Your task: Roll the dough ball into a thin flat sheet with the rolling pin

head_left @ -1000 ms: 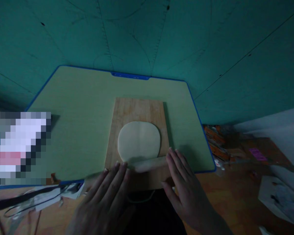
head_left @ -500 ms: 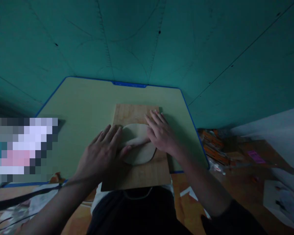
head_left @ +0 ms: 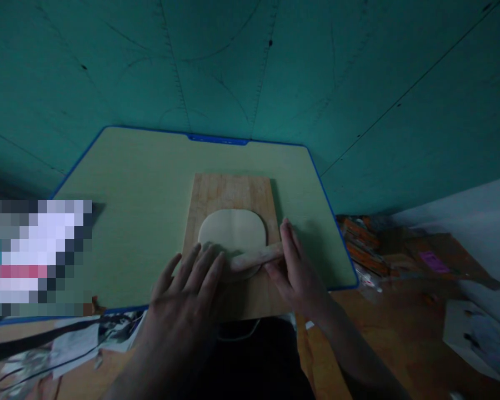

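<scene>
A flat, rounded sheet of pale dough (head_left: pixel 232 226) lies on a wooden board (head_left: pixel 233 189). Across its near part rests a slim rolling pin (head_left: pixel 256 258), tilted slightly up to the right. My right hand (head_left: pixel 298 269) grips the pin's right end between thumb and fingers. My left hand (head_left: pixel 187 283) lies over the pin's left end, fingers stretched out and spread; that end is hidden beneath it. The left fingertips are close to the dough's near left edge.
The board stands on a pale tabletop (head_left: pixel 141 222) with a blue rim, against a green wall (head_left: pixel 216 72). A pixelated device (head_left: pixel 37 244) is at left. Papers and cables (head_left: pixel 75 344) lie lower left. Cardboard (head_left: pixel 450 258) and a white box (head_left: pixel 475 339) sit at right.
The rolling pin has come toward me from the middle of the dough to its near edge. My right hand has moved nearer and turned from flat to gripping; my left has moved slightly right.
</scene>
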A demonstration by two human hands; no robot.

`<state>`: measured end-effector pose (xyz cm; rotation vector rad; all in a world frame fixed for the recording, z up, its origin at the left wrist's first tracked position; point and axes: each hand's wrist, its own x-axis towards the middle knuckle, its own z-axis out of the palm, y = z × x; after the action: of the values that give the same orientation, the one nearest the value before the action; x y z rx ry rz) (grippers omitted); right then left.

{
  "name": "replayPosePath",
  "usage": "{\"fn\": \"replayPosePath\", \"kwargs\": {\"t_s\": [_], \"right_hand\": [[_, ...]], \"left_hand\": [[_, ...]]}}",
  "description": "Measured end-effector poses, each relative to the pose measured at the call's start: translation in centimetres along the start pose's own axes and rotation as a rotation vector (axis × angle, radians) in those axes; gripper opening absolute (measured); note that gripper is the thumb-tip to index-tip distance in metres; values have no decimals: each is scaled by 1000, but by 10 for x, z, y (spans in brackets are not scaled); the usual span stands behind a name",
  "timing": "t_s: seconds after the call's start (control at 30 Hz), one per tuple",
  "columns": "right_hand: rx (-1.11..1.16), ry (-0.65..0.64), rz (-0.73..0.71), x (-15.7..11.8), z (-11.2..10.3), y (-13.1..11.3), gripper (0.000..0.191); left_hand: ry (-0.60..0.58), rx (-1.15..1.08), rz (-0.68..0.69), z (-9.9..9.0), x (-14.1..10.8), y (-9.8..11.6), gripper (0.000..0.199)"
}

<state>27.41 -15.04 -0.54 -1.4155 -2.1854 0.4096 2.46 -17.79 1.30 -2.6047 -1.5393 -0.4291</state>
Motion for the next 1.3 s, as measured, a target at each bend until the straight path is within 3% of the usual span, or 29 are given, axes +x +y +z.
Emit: {"fn": "replayPosePath", "kwargs": {"t_s": [0.17, 0.33, 0.53, 0.7, 0.93, 1.3], "right_hand": [[68, 174, 138, -21, -3, -11, 75], [36, -15, -63, -15, -6, -17, 64], [-26, -101, -60, -7, -1, -15, 57], [-45, -167, -67, -10, -5, -24, 48], [-38, -157, -83, -15, -4, -26, 46], [-91, -93, -26, -10, -7, -5, 48]], "left_hand": [[44, 26, -44, 9, 19, -19, 35], [7, -48, -127, 6, 32, -24, 42], [22, -81, -238, 5, 37, -20, 39], [46, -76, -233, 8, 37, -25, 39], [-19, -80, -99, 6, 37, -36, 47], [-19, -134, -150, 5, 40, -40, 47]]}}
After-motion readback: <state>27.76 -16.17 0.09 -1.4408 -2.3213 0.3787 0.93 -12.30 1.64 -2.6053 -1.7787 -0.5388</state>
